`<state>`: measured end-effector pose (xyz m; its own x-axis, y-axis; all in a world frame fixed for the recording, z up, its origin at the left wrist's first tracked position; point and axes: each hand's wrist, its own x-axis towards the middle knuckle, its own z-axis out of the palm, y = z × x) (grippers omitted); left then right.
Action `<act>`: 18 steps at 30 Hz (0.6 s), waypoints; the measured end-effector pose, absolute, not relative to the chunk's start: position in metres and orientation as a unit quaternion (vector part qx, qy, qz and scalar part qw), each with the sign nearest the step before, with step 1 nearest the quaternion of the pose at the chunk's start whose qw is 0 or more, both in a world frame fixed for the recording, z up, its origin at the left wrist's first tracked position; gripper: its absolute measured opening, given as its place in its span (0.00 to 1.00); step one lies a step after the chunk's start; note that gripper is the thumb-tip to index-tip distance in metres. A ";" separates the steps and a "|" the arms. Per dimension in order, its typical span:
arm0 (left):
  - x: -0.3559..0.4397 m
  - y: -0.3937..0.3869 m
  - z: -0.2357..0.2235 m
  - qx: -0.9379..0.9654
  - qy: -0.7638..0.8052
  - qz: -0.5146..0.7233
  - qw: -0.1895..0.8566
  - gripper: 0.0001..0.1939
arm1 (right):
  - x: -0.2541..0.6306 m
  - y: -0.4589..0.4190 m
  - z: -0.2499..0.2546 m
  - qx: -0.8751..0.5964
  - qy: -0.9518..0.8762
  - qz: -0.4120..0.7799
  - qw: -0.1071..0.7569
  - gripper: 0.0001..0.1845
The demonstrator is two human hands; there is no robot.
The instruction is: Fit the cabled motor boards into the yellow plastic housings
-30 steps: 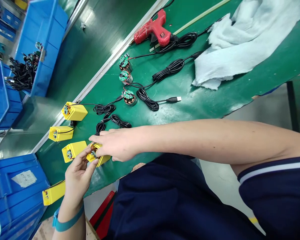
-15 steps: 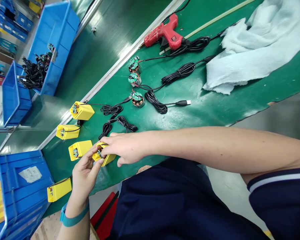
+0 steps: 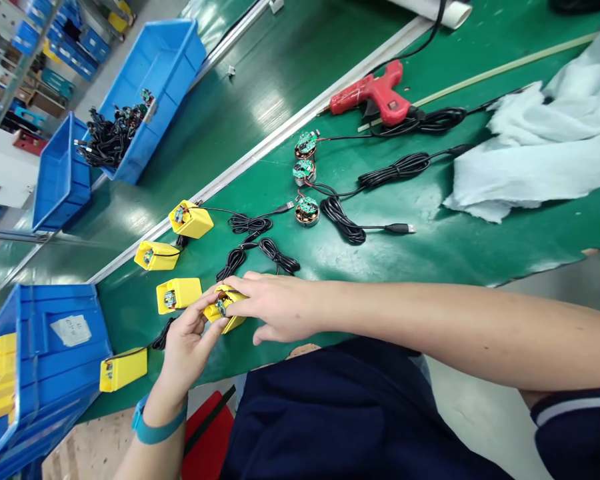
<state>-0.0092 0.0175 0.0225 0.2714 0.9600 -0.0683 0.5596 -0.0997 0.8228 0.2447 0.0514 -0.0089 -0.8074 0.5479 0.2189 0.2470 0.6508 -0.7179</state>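
Both hands work close together on one yellow box [image 3: 229, 323], which is held just above the green counter [image 3: 430, 250], in front of the person's body. The left hand [image 3: 187, 350], with a teal wristband [image 3: 153, 427], is curled under the box, and its thumb presses on the near side. The right hand [image 3: 275, 310] comes from the right with the fingers a little spread, and it pinches the box from the other side. A small round part with thin wires [image 3: 221, 307] shows at the open end of the box, but the fingers hide how it sits there. Just beyond the hands lie three other yellow boxes [image 3: 179, 295], and one more [image 3: 123, 369] lies near the left hand. Black coiled cables [image 3: 246, 225] lie farther out, and past them are three round parts with green boards [image 3: 306, 211]. A red glue gun [image 3: 373, 93] lies far from the hands.
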 end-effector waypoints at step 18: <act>-0.010 0.018 0.023 0.701 0.551 0.239 0.384 0.19 | 0.237 0.048 -0.015 -0.228 -0.855 0.383 0.264 0.19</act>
<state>-0.0098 0.0179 0.0232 0.2790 0.9562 -0.0889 0.5892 -0.0974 0.8021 0.2367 0.0481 -0.0150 -0.7564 0.5925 0.2772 0.1878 0.6026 -0.7756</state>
